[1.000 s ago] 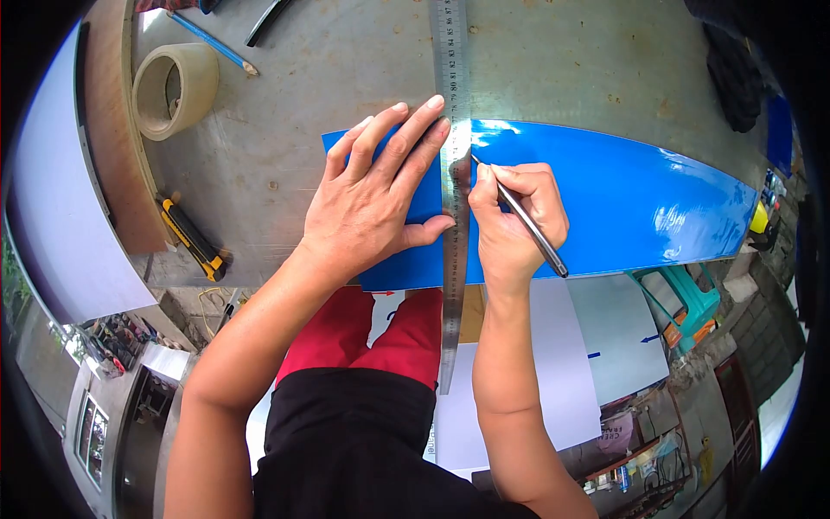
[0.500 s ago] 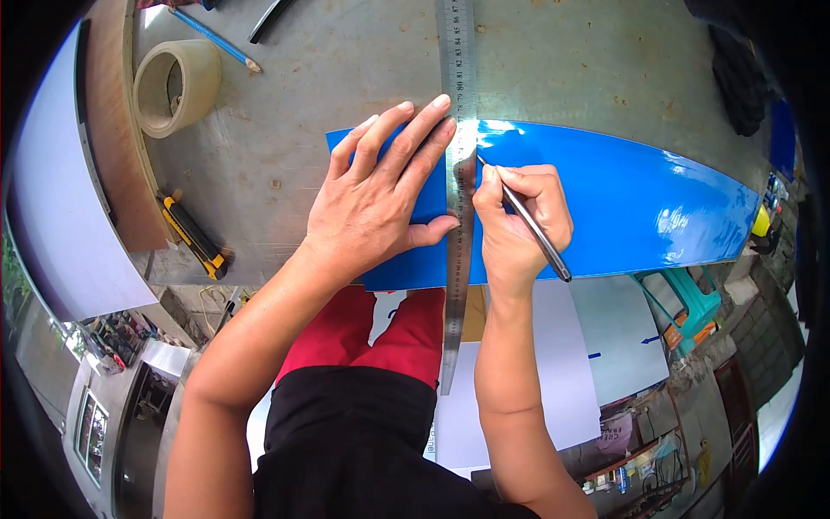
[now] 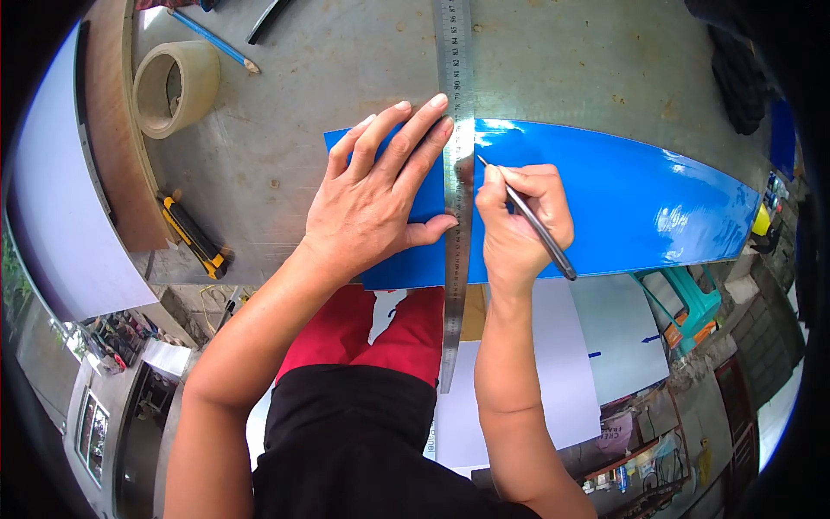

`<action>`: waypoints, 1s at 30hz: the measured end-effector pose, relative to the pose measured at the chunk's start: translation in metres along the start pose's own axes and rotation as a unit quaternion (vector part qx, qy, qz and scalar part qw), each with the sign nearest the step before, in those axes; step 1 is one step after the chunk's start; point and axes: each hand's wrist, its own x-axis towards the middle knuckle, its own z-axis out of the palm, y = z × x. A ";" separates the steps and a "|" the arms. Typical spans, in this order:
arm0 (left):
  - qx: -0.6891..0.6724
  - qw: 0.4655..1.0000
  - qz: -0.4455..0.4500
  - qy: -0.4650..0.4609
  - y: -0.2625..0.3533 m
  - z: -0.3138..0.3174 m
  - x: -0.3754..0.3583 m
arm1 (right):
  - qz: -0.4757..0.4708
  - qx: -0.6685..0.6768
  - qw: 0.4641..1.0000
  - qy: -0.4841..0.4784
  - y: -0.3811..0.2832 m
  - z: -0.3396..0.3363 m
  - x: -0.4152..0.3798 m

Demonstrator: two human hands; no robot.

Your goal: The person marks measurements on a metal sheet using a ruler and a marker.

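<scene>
A long steel ruler lies across a glossy blue sheet, which tapers toward the right. My left hand rests flat with fingers stretched out, over the blue sheet's left part. Its fingertips and thumb press at the ruler's left edge. On the other side, my right hand grips a slim black pen like a writing tool. The pen's tip points at the blue sheet close to the ruler's right edge; whether it touches is too fine to tell.
On the grey metal table are a roll of tape, a blue pencil and a yellow-black utility knife. Dark cloth lies at the right. Below the table's edge are white sheets and a green stool.
My right hand and the pen have shifted very slightly right, away from the ruler. My left hand, the ruler and the blue sheet hold nearly the same places.
</scene>
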 end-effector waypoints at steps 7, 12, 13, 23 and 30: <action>0.004 1.000 -0.006 0.002 0.001 0.001 0.000 | 0.016 0.026 0.999 0.018 0.002 0.000 -0.001; 0.001 1.000 -0.001 0.000 0.000 0.001 0.000 | -0.003 0.006 1.000 0.012 0.001 0.001 0.000; 0.002 1.000 -0.002 -0.003 0.000 0.001 0.000 | -0.001 0.004 1.000 0.012 0.002 0.000 -0.001; -0.014 1.000 -0.001 -0.001 -0.001 0.001 0.000 | 0.008 0.026 1.000 0.006 0.004 -0.001 -0.002; -0.016 1.000 -0.002 -0.003 0.000 0.001 -0.001 | 0.012 0.037 0.999 0.011 0.002 0.000 -0.001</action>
